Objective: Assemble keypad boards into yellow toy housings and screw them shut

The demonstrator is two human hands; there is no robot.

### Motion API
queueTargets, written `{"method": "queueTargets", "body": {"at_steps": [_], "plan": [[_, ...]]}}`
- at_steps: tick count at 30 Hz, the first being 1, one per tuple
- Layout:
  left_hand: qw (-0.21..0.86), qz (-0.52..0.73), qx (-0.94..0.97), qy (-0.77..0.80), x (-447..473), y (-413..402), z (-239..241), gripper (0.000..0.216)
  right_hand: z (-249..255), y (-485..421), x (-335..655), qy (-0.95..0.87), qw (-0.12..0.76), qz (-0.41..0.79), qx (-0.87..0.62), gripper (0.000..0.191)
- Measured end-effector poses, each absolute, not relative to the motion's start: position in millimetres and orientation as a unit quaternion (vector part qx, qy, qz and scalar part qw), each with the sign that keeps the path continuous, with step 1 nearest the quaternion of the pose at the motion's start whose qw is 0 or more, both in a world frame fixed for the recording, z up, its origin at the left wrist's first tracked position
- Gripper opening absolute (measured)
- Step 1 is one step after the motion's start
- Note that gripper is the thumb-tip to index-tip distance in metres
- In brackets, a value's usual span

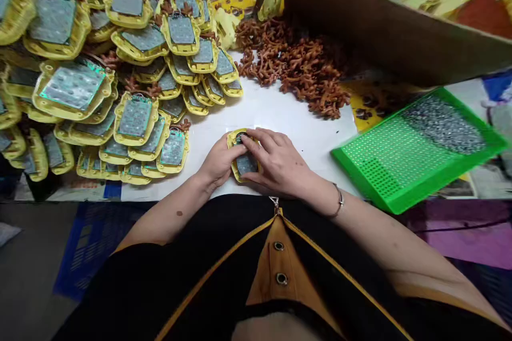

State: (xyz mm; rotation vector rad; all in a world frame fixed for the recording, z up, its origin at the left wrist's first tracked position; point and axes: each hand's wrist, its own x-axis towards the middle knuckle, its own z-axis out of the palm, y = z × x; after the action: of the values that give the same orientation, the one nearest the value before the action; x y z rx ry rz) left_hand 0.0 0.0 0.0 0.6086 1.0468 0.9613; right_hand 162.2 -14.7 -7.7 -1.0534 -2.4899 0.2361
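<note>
Close to the table's front edge, both my hands are on one yellow plastic casing point(242, 177) with a grey-covered circuit board in it. My left hand point(219, 161) grips its left side, with the thumb over the board. From the right, my right hand point(278, 160) wraps its fingers over the top and right side, hiding much of the casing. Beyond my hands lies a heap of brown branching plastic pieces point(296, 64). To the left rise stacks of similar yellow casings point(136, 120), many with a brown piece at the top.
A green perforated tray point(372, 176) at the right holds a pile of small metal parts point(448, 125). Behind it stands a cardboard box point(380, 26) with yellow pieces inside. White sheeting point(272, 112) covers the table; a blue crate point(92, 245) is below at left.
</note>
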Motion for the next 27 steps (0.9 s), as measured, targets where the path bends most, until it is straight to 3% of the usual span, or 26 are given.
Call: {"method": "queueTargets", "body": {"at_steps": [7, 12, 16, 22, 27], "plan": [[0.768, 0.395, 0.242, 0.443, -4.9, -4.4, -4.3, 0.051, -7.3, -15.0, 167.8, -0.890, 0.206, 0.103, -0.393, 0.081], [0.752, 0.410, 0.238, 0.459, -0.1, -7.8, -6.4, 0.058, -7.8, -19.2, 165.0, -0.890, 0.218, 0.055, -0.396, 0.079], [0.735, 0.403, 0.257, 0.482, 4.3, -6.5, -8.5, 0.057, -10.0, -12.9, 168.2, -0.877, 0.213, 0.104, -0.419, 0.083], [0.754, 0.372, 0.266, 0.471, 4.2, -2.4, -10.4, 0.053, -27.4, 7.9, 187.7, -0.854, 0.262, 0.242, -0.380, 0.051], [0.761, 0.363, 0.263, 0.469, 2.9, 0.1, -11.4, 0.051, -33.9, 8.7, 188.0, -0.852, 0.271, 0.235, -0.382, 0.054]]}}
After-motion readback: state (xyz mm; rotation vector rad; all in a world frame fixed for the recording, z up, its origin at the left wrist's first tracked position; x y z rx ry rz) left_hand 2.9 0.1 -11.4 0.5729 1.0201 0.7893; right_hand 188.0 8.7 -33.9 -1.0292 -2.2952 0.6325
